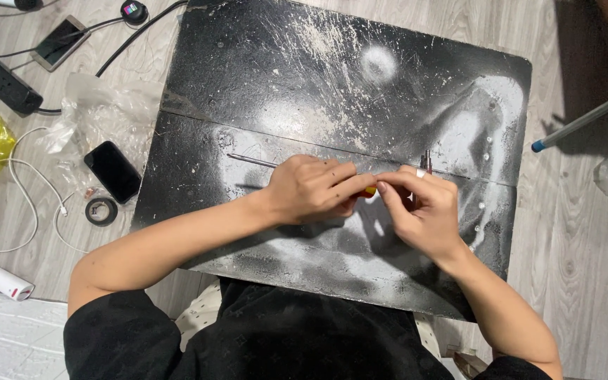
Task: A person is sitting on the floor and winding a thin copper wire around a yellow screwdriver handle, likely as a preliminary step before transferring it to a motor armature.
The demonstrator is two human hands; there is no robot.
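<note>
My left hand (311, 190) is closed around a screwdriver. Its thin metal shaft (251, 161) sticks out to the left over the black board (283, 77), and a bit of yellow-orange handle (369, 191) shows between my hands. My right hand (420, 207) meets the left at the handle's end, fingertips pinching there. A small dark metal piece (426, 160) pokes up just behind my right fingers; I cannot tell whether the hand holds it.
The black, white-scuffed board lies on a grey wood floor. Left of it: a black phone (112, 171), a tape roll (100, 210), clear plastic wrap (100, 112), white cable, a power strip (1, 84), another phone (60, 42). A blue-tipped rod (585, 118) lies at right.
</note>
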